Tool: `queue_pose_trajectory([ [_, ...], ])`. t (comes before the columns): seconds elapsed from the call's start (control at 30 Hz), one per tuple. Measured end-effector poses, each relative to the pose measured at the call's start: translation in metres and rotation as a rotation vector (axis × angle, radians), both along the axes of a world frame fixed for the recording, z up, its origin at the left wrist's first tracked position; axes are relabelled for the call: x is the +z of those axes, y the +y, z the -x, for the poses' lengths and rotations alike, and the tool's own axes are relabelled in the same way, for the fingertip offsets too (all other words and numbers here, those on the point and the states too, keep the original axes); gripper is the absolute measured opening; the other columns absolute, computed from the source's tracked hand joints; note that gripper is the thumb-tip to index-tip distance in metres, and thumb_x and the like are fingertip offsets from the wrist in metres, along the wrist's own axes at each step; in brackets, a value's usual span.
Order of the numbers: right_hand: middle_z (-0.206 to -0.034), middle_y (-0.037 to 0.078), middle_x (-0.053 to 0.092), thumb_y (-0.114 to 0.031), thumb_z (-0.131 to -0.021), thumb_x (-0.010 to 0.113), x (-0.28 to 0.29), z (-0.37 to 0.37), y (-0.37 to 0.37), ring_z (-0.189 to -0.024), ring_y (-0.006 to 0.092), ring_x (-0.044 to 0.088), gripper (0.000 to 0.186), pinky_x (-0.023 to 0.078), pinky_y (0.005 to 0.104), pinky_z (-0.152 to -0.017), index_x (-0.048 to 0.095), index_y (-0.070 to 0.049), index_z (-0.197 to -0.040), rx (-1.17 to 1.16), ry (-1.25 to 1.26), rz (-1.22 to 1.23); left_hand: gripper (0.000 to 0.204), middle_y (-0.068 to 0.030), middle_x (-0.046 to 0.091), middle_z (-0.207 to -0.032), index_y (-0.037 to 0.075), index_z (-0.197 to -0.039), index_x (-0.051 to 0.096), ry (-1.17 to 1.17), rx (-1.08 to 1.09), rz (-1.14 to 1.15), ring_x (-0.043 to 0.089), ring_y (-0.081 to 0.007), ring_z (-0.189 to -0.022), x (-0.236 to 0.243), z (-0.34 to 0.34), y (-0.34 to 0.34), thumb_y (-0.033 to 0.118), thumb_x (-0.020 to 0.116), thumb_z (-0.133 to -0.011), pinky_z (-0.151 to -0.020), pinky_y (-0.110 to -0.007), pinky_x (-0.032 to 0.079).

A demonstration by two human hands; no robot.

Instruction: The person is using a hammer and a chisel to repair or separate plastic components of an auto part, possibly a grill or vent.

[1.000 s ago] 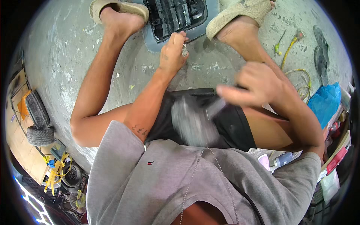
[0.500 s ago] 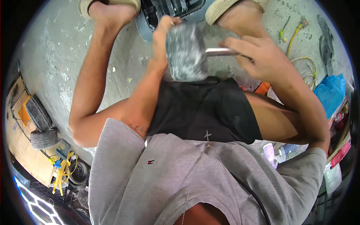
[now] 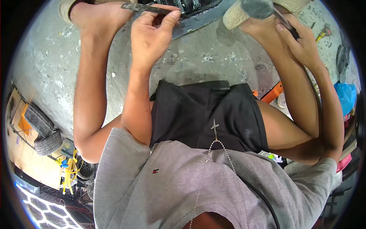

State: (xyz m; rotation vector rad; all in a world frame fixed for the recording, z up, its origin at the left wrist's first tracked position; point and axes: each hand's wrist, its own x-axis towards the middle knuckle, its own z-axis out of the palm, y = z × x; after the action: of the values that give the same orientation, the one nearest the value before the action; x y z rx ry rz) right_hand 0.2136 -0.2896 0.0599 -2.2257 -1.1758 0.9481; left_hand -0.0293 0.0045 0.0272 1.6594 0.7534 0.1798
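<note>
Close to the top edge, my left hand [image 3: 150, 40] pinches a dark, narrow flat bar [image 3: 131, 6], which looks like a chisel. Its right end points at a black slatted part with a grey rim [image 3: 190, 28], cut off by the frame's top. Whether the tip touches that part I cannot tell. At the upper right, my right hand [image 3: 303, 42] is wrapped round the handle of a mallet [image 3: 256, 7]. The mallet's scuffed grey head hangs over my right foot, apart from the bar.
My legs and sandals flank the grey floor [image 3: 206, 61]. An orange object [image 3: 272, 92] lies by my right thigh, with a blue plastic bag [image 3: 346, 98] further right. A yellow-ended tool [image 3: 323, 33] and dark sandal-like item [image 3: 342, 59] lie beyond. Tires [image 3: 47, 143] stand at left.
The mallet has swung from the middle, in front of my left hand, to the upper right. The flat bar in my left hand now shows, and that hand sits further left.
</note>
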Motion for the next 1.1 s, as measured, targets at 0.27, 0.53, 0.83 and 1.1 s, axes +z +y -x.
queue_pose_trajectory([
  [0.27, -0.078, 0.008, 0.059, -0.017, -0.098, 0.066, -0.013, -0.003, -0.013, -0.074, 0.0130, 0.053, 0.020, 0.047, 0.0294, -0.069, 0.063, 0.001, -0.108, -0.124, -0.100, 0.033, 0.012, -0.0097, 0.077, -0.083, 0.002, -0.098, 0.076, 0.108, 0.050, -0.114, 0.074, -0.0137, -0.078, -0.012, -0.005, -0.001, 0.010, 0.075, -0.090, -0.073, -0.026, 0.056],
  [0.53, -0.083, 0.009, 0.064, -0.016, -0.098, 0.067, -0.006, 0.001, -0.004, -0.076, 0.0123, 0.056, 0.022, 0.048, 0.0286, -0.072, 0.064, 0.002, -0.111, -0.151, -0.086, 0.015, 0.008, -0.0088, 0.073, -0.079, 0.002, -0.096, 0.071, 0.123, 0.014, -0.113, 0.071, -0.0171, -0.072, -0.003, -0.016, -0.012, 0.009, 0.071, -0.093, -0.068, -0.029, 0.055],
  [0.83, -0.098, 0.011, 0.073, -0.017, -0.100, 0.065, 0.002, 0.006, 0.009, -0.090, 0.0141, 0.066, 0.028, 0.052, 0.0295, -0.085, 0.065, 0.000, -0.122, -0.102, -0.102, 0.044, 0.007, -0.0087, 0.070, -0.073, -0.001, -0.091, 0.067, 0.462, -0.223, -0.100, 0.068, -0.0145, -0.065, 0.011, -0.011, 0.016, 0.006, 0.068, -0.094, -0.061, -0.029, 0.053],
  [1.1, -0.099, 0.011, 0.073, -0.017, -0.100, 0.065, -0.001, 0.008, 0.006, -0.091, 0.0144, 0.067, 0.028, 0.052, 0.0299, -0.085, 0.065, -0.002, -0.123, -0.114, -0.121, 0.009, 0.004, -0.0056, 0.070, -0.079, -0.001, -0.094, 0.066, 0.228, -0.017, 0.056, 0.067, -0.0113, -0.069, -0.001, -0.009, 0.007, 0.003, 0.066, -0.096, -0.063, -0.026, 0.054],
])
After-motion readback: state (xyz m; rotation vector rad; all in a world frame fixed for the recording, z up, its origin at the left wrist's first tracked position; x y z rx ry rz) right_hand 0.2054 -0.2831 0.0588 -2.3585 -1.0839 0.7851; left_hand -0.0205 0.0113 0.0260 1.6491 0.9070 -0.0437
